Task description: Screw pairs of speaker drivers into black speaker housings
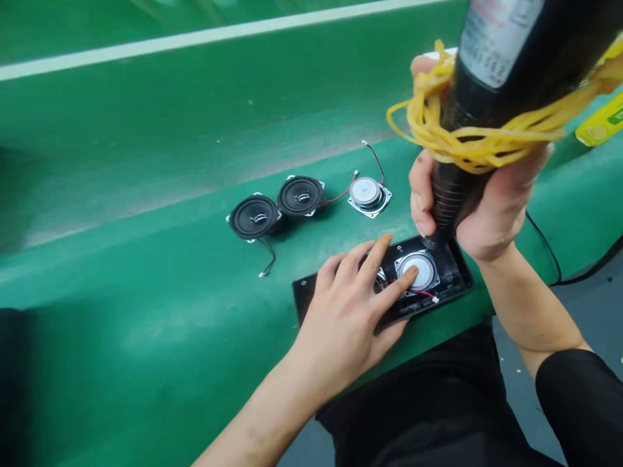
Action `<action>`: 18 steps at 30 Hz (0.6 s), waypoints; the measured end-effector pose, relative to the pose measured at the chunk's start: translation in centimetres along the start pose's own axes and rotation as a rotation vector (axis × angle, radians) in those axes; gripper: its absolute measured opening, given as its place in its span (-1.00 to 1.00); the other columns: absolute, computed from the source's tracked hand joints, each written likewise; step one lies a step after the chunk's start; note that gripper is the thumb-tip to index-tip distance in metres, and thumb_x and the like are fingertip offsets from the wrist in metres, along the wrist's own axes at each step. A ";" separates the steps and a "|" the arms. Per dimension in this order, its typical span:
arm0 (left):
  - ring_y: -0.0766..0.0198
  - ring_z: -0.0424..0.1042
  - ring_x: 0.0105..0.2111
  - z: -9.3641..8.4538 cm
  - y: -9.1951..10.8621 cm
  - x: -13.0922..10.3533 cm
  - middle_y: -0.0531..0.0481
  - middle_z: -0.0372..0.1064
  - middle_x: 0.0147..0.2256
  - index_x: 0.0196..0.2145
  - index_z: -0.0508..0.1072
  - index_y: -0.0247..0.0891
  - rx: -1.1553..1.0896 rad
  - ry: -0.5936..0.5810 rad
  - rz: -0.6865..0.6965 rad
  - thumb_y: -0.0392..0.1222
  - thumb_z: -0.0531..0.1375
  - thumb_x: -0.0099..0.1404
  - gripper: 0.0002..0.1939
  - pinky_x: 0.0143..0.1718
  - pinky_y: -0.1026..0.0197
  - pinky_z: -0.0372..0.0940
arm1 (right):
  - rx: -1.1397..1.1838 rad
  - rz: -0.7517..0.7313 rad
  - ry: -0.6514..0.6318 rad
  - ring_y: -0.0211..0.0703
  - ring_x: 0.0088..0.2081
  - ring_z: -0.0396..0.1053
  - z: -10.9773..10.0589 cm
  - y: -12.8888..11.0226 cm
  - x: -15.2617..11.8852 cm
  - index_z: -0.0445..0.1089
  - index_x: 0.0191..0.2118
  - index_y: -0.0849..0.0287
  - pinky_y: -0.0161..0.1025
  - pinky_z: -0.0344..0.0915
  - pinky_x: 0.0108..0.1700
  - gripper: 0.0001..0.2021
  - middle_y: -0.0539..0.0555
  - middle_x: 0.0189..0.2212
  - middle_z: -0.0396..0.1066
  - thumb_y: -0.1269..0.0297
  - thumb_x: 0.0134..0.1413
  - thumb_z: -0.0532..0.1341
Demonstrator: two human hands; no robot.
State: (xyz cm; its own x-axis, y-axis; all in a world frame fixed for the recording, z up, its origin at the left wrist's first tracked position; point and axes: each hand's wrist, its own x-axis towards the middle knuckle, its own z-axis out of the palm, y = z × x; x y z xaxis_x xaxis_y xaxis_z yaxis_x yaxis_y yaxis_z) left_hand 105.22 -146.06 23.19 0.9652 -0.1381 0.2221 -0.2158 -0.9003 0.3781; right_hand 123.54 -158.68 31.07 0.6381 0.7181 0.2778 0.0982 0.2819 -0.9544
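My right hand (503,204) is wrapped round an upright black electric screwdriver (450,188), its tip down at the corner of a round speaker (423,272). That speaker lies magnet side up in a shallow black plastic housing (460,269), with a red wire and white plug beside it. My left hand (348,305) spreads its fingers over the housing; the index fingertip rests on the speaker's back. Under those fingers a second metal part shows only in part. Yellow rubber bands (487,146) loop around the screwdriver and hang about my right hand.
Behind the housing on the green mat (146,363) lie two speakers cone up, a left one (254,217) and a right one (302,196), and one magnet up (367,193). A yellow package (601,123) and a black cable (548,246) are at the right.
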 end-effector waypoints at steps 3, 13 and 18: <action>-0.49 0.36 0.39 -0.4 -0.2 0.1 -0.52 0.20 0.52 0.38 0.52 -0.09 0.016 -0.033 0.043 -0.06 0.33 0.49 -0.45 0.22 -0.47 0.39 | 0.109 -0.028 0.080 -0.32 -0.61 0.24 0.4 0.7 0.1 0.24 -0.20 0.03 -0.31 0.27 -0.57 -0.38 -0.15 -0.52 0.37 -0.48 0.34 0.29; -0.48 0.40 0.33 -0.6 -0.2 0.2 -0.56 0.25 0.46 0.34 0.51 -0.15 0.042 -0.016 0.073 -0.07 0.27 0.54 -0.52 0.15 -0.49 0.44 | 0.100 0.009 0.041 -0.23 -0.56 0.32 -0.5 2.6 -0.3 0.35 -0.05 0.00 -0.24 0.35 -0.52 -0.44 -0.09 -0.43 0.44 -0.42 0.29 0.33; -0.49 0.40 0.33 -0.8 -0.3 0.3 -0.57 0.25 0.45 0.34 0.50 -0.15 0.047 -0.028 0.068 -0.07 0.24 0.56 -0.55 0.15 -0.51 0.44 | -0.036 0.105 0.069 -0.19 -0.55 0.33 -0.4 2.2 -0.3 0.36 -0.05 -0.02 -0.18 0.42 -0.51 -0.25 -0.07 -0.43 0.44 -0.65 0.09 0.30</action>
State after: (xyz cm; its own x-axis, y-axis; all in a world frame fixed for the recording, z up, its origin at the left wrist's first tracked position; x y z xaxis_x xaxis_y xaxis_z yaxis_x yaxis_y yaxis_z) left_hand 105.43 -145.51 23.87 0.9525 -0.2104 0.2201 -0.2742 -0.9068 0.3201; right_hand 123.90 -158.56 28.87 0.6972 0.6966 0.1693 0.0546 0.1838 -0.9814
